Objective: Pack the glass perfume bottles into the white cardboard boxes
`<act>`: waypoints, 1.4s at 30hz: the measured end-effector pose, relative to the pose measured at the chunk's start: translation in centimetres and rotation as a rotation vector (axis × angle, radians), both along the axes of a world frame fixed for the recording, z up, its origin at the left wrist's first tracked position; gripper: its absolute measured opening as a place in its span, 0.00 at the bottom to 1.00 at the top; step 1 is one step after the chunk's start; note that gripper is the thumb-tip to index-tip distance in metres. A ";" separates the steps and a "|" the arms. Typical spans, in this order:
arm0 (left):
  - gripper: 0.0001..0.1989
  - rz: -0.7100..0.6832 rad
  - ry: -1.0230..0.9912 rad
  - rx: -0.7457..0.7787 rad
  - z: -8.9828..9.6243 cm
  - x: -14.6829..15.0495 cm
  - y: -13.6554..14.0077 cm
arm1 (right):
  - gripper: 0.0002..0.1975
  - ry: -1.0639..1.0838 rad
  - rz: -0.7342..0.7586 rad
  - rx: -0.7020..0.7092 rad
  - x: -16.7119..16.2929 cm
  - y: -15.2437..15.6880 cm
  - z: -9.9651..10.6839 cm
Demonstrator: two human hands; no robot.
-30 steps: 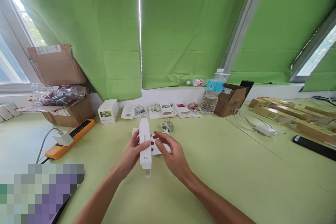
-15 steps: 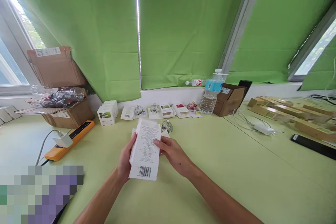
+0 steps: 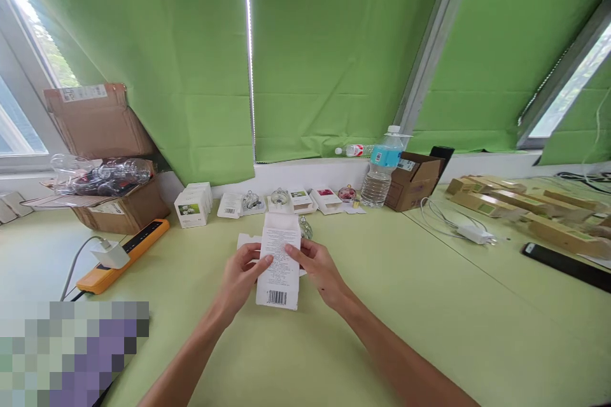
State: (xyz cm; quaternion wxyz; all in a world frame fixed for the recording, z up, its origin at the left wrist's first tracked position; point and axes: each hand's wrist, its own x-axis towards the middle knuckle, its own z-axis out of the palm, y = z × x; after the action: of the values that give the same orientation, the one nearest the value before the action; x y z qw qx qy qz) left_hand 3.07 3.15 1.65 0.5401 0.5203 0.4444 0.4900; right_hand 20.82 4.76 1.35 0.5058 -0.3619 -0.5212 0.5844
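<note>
Between my hands is a white, flattened-looking cardboard box (image 3: 278,283) with printed text and a barcode near its lower end; its top flap points away from me. My left hand (image 3: 242,276) grips its left edge, thumb on the printed face. On the opposite edge, my right hand (image 3: 321,270) holds it the same way, fingers behind. Partly hidden behind the box are another white card piece (image 3: 244,240) and a clear glass bottle (image 3: 305,227). Further back, small round glass bottles (image 3: 250,201) and a pinkish one (image 3: 347,193) sit among white boxes (image 3: 328,201).
A stack of small white boxes (image 3: 192,205) stands back left, near an orange power strip (image 3: 123,257) and an open carton (image 3: 119,206). A large water bottle (image 3: 380,178) and brown box (image 3: 413,183) are behind. Kraft boxes (image 3: 563,232), a charger (image 3: 476,233) and a black bar (image 3: 568,266) lie right.
The white box has shifted right and slightly away from me and is straighter. My left hand moved right with it, its thumb now on the front. The flap at the far end now shows.
</note>
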 end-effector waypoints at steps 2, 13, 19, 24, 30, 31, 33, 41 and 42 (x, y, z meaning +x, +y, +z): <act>0.22 0.021 -0.020 -0.029 0.1 0.0 0.0 | 0.20 -0.010 0.053 0.004 0.1 0.1 0.0; 0.23 0.022 -0.032 -0.077 0.5 -0.1 -0.2 | 0.21 -0.089 0.038 -0.021 0.6 0.8 -0.9; 0.25 0.183 0.068 0.061 -0.6 -0.2 0.4 | 0.20 -0.117 0.027 0.004 0.1 0.7 -1.0; 0.22 0.163 0.194 0.153 -1.9 -0.5 1.2 | 0.19 -0.142 0.053 0.052 0.0 0.5 -0.7; 0.31 0.126 0.206 0.118 -2.1 -0.4 1.0 | 0.18 -0.162 0.082 0.076 0.1 0.8 -1.2; 0.33 0.128 0.211 0.106 -2.1 -0.3 1.0 | 0.18 -0.163 0.090 0.076 0.1 0.9 -1.3; 0.38 0.124 0.204 0.091 -2.1 -0.2 0.9 | 0.18 -0.169 0.098 0.081 0.1 1.0 -1.5; 0.36 0.005 0.175 0.143 -1.2 0.5 -0.2 | 0.19 -0.204 0.096 0.104 0.0 0.4 -1.0; 0.35 -0.007 0.164 0.135 -1.0 0.6 -0.3 | 0.18 -0.206 0.097 0.098 0.0 0.3 -0.9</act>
State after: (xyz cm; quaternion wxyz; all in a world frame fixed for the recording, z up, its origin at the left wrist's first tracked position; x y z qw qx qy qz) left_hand 3.67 2.82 0.63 0.4675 0.5953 0.4513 0.4727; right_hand 20.84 5.06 0.43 0.4378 -0.3692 -0.6151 0.5420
